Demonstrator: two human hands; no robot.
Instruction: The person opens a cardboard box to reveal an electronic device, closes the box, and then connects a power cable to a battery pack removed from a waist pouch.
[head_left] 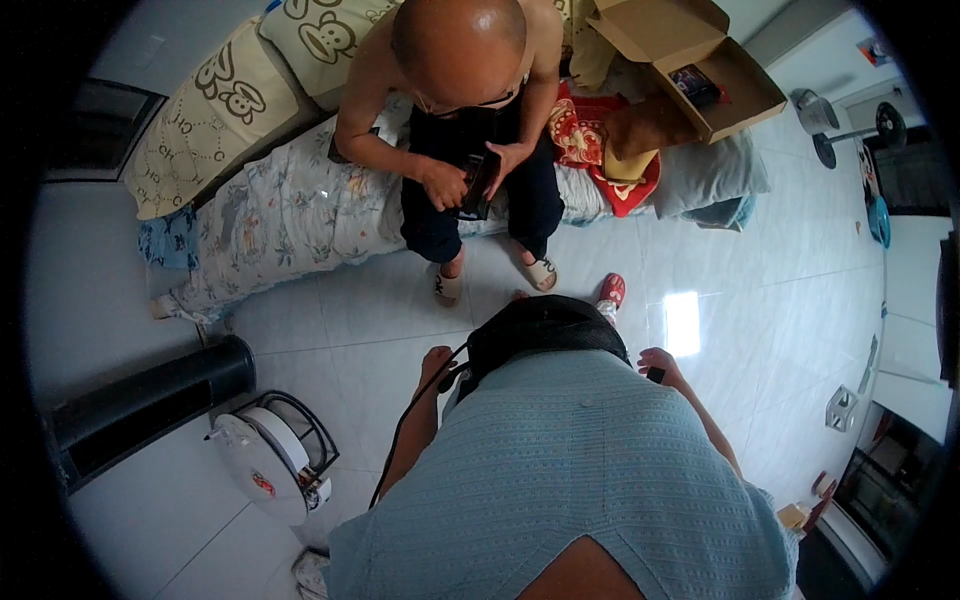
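My left hand (436,364) is beside my waist with its fingers curled. A black cable (412,404) runs past it, and a small dark part lies against it; what the fingers grip is hard to make out. My right hand (660,364) is closed on a small black object (656,375), its kind unclear. Between my hands a black bag (545,330) sits at the front of my waist, over my light blue knitted top (590,440).
Ahead, another person (455,100) sits on a cloth-covered sofa (300,200), both hands on a dark wallet-like item (478,188). An open cardboard box (740,110) stands right. Left are a black tower unit (150,405) and a round white appliance (262,465) on the tiled floor.
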